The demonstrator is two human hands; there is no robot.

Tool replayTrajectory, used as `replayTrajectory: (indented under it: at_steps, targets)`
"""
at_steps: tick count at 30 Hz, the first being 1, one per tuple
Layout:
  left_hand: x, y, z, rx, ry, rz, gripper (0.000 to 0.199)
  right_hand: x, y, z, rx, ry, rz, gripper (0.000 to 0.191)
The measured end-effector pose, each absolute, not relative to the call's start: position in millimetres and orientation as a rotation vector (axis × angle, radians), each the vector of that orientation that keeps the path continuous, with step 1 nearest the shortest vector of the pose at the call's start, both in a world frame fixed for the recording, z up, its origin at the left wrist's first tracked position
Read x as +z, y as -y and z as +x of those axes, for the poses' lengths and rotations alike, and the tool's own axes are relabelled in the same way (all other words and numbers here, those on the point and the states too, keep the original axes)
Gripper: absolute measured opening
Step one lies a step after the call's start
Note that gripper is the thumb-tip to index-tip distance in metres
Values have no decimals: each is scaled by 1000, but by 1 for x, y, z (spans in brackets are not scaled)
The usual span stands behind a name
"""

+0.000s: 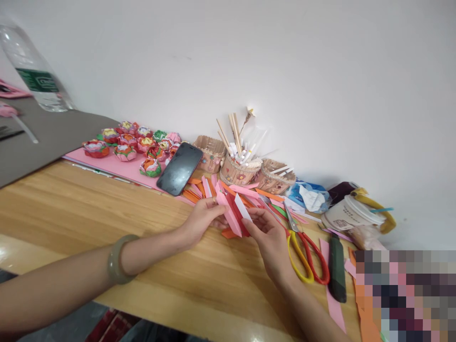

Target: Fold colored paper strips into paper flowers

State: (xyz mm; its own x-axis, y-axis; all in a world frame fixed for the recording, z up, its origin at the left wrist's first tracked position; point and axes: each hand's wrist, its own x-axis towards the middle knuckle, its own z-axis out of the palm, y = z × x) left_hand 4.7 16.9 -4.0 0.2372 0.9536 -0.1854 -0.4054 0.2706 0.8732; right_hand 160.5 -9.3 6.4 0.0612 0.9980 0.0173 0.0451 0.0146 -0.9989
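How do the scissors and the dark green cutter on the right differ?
The scissors have one yellow and one red handle; the cutter has a dark green body. The scissors open out into two loops, while the cutter is a single long, solid bar. The scissors show metal blades; no blade is clear on the cutter. Both lie unheld on the wooden table.

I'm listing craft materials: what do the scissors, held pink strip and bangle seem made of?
Scissors: metal blades, by their grey sheen; glossy red and yellow handles, likely plastic. Held pink strip: matte, creased, likely paper. Bangle: shiny pale green, perhaps stone or glass.
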Motion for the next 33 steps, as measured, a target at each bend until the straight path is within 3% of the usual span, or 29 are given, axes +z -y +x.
replayTrajectory:
  at_steps: [14,22,33]
  targets:
    - [-3,-19,4,1212,-799,675,21,7,5,168,969,1115,-1294,24]
    - [-2,-17,6,1118,-784,747,24,5,6,169,881,1231,-1346,19]
    - [-3,-19,4,1109,-831,784,23,7,14,159,1021,1301,-1267,17]
